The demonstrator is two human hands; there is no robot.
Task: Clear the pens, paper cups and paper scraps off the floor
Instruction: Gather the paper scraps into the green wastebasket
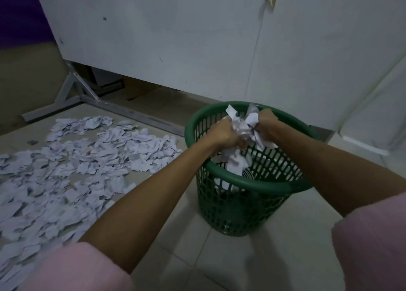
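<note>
Above the green laundry-style basket [248, 185], left hand [222, 134] and right hand [265, 123] clutch a wad of paper scraps [246, 126]; releasing it comes next, while loose scraps [72, 159] blanket the floor at nine o'clock.

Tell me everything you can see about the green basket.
The green basket is round, looks like plastic, with a smooth thick rim and lattice walls full of small holes, narrowing slightly toward the base. It stands upright on the pale tiled floor, right of the spread of paper scraps and in front of a white panel. Some paper already lies inside. Both hands hold a crumpled wad of paper over its opening; whether they touch the rim is unclear.
</note>
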